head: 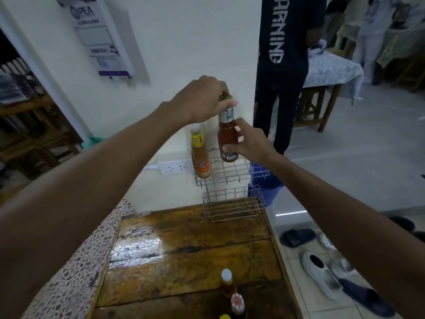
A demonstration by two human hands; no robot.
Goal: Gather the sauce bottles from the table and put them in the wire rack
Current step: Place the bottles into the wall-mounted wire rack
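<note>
A two-tier wire rack (232,180) stands at the far end of the wooden table (184,249). A yellow-labelled sauce bottle (200,155) stands upright in the left of the rack's upper tier. A red sauce bottle (227,134) hangs just above that tier, held with both hands. My left hand (202,100) grips its cap from above. My right hand (250,141) holds its body from the right side. Three more bottles stand at the near edge: an orange one with a white cap (227,284), one with a pink-white cap (238,303), and a yellow cap (225,317) cut off by the frame.
A white wall and a power strip (174,167) lie behind the rack. A speckled stone ledge (76,272) borders the table's left. A person in dark clothes (282,65) stands at the right, past the rack. Shoes and sandals (322,272) lie on the tiled floor.
</note>
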